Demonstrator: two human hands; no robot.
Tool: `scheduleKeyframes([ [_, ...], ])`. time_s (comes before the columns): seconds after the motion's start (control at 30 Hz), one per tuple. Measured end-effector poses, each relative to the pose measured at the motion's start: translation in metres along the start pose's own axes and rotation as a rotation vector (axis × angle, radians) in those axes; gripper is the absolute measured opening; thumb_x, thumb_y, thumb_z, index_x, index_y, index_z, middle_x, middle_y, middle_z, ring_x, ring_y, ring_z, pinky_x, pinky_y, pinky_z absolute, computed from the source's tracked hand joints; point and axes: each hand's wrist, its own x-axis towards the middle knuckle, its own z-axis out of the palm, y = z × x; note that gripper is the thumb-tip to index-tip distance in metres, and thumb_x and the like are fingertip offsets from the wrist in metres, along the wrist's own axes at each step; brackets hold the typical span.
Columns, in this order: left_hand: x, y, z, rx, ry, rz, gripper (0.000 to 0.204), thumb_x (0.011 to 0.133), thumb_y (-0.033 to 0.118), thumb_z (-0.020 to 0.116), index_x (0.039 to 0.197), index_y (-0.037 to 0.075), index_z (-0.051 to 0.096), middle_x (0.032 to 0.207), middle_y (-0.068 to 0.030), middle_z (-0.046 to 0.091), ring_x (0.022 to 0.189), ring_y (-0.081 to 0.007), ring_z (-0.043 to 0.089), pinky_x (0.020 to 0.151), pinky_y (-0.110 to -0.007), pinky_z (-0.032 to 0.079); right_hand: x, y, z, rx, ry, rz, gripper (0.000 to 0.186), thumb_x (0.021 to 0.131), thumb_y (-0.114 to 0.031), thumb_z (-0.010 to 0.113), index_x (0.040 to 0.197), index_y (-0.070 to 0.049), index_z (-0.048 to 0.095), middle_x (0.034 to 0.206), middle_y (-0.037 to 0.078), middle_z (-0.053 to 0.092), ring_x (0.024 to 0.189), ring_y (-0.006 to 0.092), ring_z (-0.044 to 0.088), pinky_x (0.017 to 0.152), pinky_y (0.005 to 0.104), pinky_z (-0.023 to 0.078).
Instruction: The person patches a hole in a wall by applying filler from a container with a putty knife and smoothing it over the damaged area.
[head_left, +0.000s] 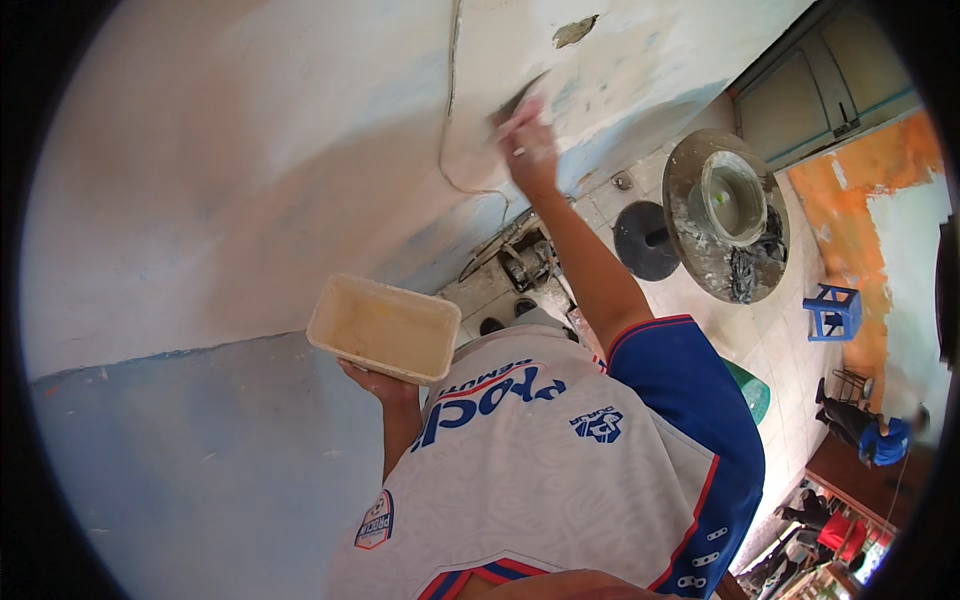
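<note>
My left hand point(378, 382) grips a cream rectangular plastic tub point(385, 330) from beneath, its open top tilted into view. Pale smears coat the tub's inside, and most of my left fingers are hidden under it. Up against the wall point(300, 150), my right hand point(530, 155) is closed on a putty knife point(520, 97), partly smeared by motion. Its wide dark blade lies at the patchy white and blue surface. A chipped hole point(575, 32) shows in the wall above the blade.
A thin cable point(447, 150) runs down the wall. On the floor stand a round table point(690, 240) bearing a basin point(735, 200), a dark round stool point(640, 242), a blue plastic stool point(833, 312) and a machine point(525, 262). People point(885, 440) are at the far right.
</note>
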Motion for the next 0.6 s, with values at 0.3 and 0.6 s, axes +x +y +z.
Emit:
scheduleKeyframes([
  [0.3, -0.008, -0.013, 0.053, -0.067, 0.007, 0.109, 0.068, 0.103, 0.063, 0.035, 0.150, 0.014, 0.043, 0.145, -0.0080, 0.055, 0.128, -0.0308, 0.058, 0.107, -0.051, 0.051, -0.003, -0.013, -0.044, 0.052, 0.119, 0.023, 0.028, 0.074, 0.003, 0.071, 0.065, -0.011, 0.049, 0.068, 0.005, 0.057, 0.058, 0.0248, 0.054, 0.061, 0.0386, 0.042],
  [0.6, -0.020, -0.041, 0.071, 0.034, 0.063, 0.186, 0.059, 0.107, 0.057, 0.036, 0.144, 0.013, 0.047, 0.139, -0.0079, 0.058, 0.125, -0.0277, 0.060, 0.102, -0.045, 0.055, -0.030, -0.048, -0.032, 0.265, -0.025, -0.169, 0.022, 0.075, -0.007, 0.078, 0.074, -0.011, 0.057, 0.080, 0.006, 0.063, 0.072, 0.0206, 0.062, 0.067, 0.0387, 0.042],
])
